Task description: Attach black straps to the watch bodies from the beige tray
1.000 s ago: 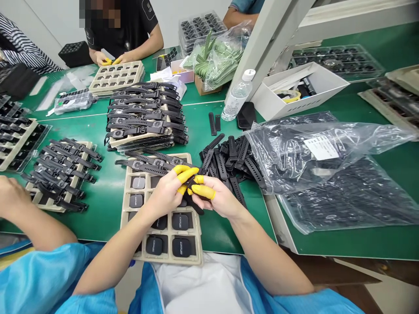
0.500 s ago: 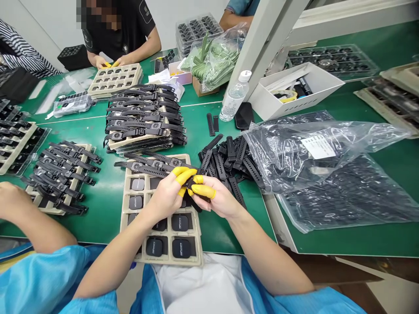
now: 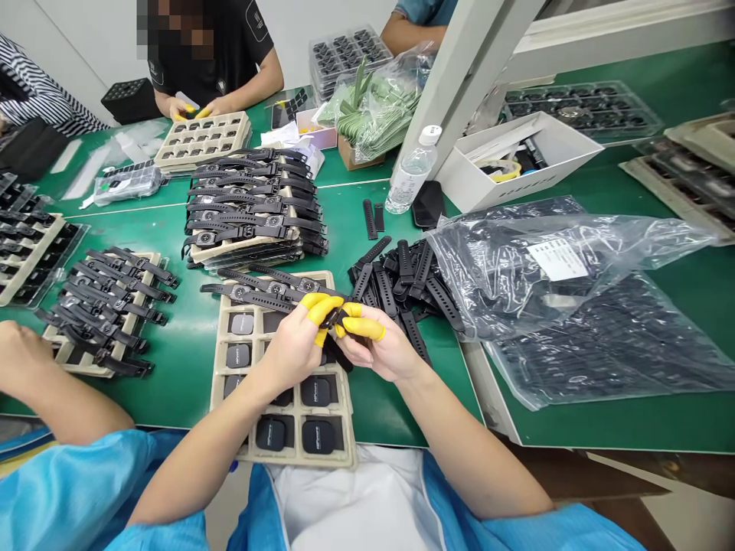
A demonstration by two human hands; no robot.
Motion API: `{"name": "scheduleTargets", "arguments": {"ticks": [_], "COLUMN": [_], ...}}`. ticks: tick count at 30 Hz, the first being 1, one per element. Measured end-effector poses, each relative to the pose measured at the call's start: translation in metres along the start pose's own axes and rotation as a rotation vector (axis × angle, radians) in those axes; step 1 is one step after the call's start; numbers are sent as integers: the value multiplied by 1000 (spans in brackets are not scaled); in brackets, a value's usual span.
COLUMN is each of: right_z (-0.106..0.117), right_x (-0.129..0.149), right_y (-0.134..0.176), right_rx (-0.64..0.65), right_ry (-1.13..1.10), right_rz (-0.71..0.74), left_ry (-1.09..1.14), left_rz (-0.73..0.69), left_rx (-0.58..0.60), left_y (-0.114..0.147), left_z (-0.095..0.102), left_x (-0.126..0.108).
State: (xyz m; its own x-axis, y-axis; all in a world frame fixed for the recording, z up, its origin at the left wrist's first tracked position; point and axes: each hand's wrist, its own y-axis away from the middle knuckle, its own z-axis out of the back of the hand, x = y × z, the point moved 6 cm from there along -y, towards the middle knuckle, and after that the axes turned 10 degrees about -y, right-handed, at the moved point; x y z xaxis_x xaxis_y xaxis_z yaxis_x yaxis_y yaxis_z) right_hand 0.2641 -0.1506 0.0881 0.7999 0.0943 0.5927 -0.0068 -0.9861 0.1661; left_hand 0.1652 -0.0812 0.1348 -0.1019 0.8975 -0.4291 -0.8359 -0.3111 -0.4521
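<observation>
Both hands wear yellow finger cots and meet above the tray's right edge. My left hand (image 3: 294, 346) pinches a small black watch body (image 3: 331, 318), mostly covered by the fingers. Closed against it, my right hand (image 3: 386, 343) grips a black watch strap (image 3: 340, 353), whose length hangs below the fingers. Whether strap and watch are joined, I cannot tell. Beneath lies a beige compartment tray (image 3: 347, 451) with square black watch faces (image 3: 318, 437) in its cells. Watches with straps (image 3: 276, 289) lie across its far end. Loose black straps (image 3: 405, 264) are heaped just beyond my right hand.
Strapped watches on stacked trays (image 3: 253, 203) stand ahead. Plastic bags of straps (image 3: 574, 321) cover the right side. A water bottle (image 3: 411, 170), phone (image 3: 429, 205) and white box (image 3: 520, 164) sit behind. A co-worker's arm (image 3: 63, 383) is at left; another person (image 3: 212, 69) works opposite.
My right fingers have shifted slightly, the thumb moving a little to the right, and more of the black watch piece shows between the hands. The tray and heaps are unchanged.
</observation>
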Motion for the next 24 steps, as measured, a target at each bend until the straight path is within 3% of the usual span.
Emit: {"name": "scheduleTargets", "arguments": {"ticks": [3, 12, 24], "right_z": [-2, -1, -3], "right_x": [-3, -6, -2], "right_y": [0, -1, -1], "right_rx": [44, 1, -33], "right_ry": [40, -31, -121], "right_rz": [-11, 18, 14], "left_ry": [14, -5, 33], "left_rz": [-1, -14, -78], "left_rx": [18, -6, 85], "left_y": [0, -2, -6], "left_z": [-1, 0, 7], "left_x": [1, -1, -10]}}
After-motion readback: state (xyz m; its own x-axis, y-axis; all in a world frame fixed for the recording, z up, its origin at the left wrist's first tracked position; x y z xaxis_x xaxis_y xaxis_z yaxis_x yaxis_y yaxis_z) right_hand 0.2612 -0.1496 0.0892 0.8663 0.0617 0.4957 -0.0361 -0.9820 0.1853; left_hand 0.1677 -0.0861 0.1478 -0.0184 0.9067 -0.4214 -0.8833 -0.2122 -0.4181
